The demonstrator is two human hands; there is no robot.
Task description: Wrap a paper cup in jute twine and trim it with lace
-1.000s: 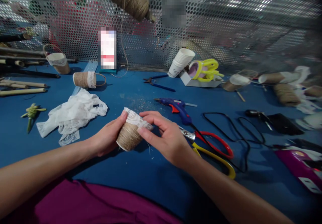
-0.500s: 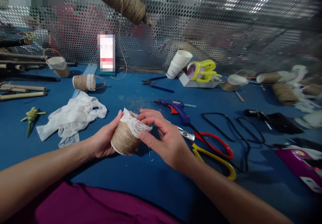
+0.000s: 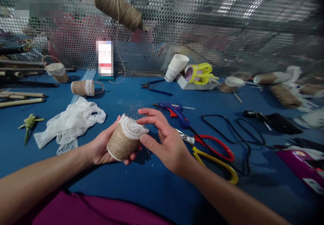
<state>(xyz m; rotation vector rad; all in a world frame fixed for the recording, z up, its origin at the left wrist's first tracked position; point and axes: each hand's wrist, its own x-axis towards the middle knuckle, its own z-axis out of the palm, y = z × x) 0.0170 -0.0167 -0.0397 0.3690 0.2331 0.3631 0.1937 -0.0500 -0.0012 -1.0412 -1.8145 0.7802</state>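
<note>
A paper cup wrapped in brown twine (image 3: 123,144) lies tilted in my left hand (image 3: 101,147), its white base towards me. My left fingers curl beneath it and the thumb rests along its far side. White lace trim (image 3: 131,127) rings the cup's upper end. My right hand (image 3: 167,140) is at that end with fingers apart, the thumb and fingertips at the lace edge. Whether they press on it I cannot tell. A thin loose strand hangs below the cup. Left of my hands lies a heap of white lace (image 3: 73,122).
Beyond my right hand lie a blue glue gun (image 3: 174,110) and red-and-yellow-handled scissors (image 3: 215,140). Pliers (image 3: 157,89), stacked paper cups (image 3: 176,68) and a twine-wrapped basket (image 3: 82,87) are farther back. A twine spool (image 3: 117,9) hangs on the mesh. Black cord (image 3: 227,117) loops at right.
The cup has rolled slightly in my left hand and shows more of its lace. My right fingers have lifted and spread from the lace. The whole view has shifted a little.
</note>
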